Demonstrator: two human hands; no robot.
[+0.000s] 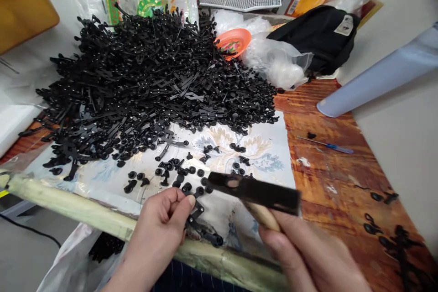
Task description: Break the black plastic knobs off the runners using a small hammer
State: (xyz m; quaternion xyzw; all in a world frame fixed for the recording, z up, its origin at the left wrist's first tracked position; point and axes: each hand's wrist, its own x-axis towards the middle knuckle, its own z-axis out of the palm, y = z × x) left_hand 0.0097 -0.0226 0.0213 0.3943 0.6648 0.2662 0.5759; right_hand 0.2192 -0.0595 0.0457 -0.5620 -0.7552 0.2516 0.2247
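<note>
My right hand [304, 248] is wrapped round the pale wooden handle of a hammer [255, 189]. The dark hammer head is raised over the sheet, slightly blurred. Thumb and fingers of my left hand [167, 216] pinch a black jointed linkage [196, 214] with small rivets, close to the front edge of the table. Its far end lies at the right of my left hand, on the patterned sheet [219, 141]. Small black round caps [200, 172] are scattered just beyond my fingers.
A large heap of black linkage parts [153, 68] covers the back left. A screwdriver [328, 146] lies on the wooden tabletop [318, 191] at right. Farther back are an orange bowl [243, 43], a black bag [315, 39] and a grey pipe [379, 73].
</note>
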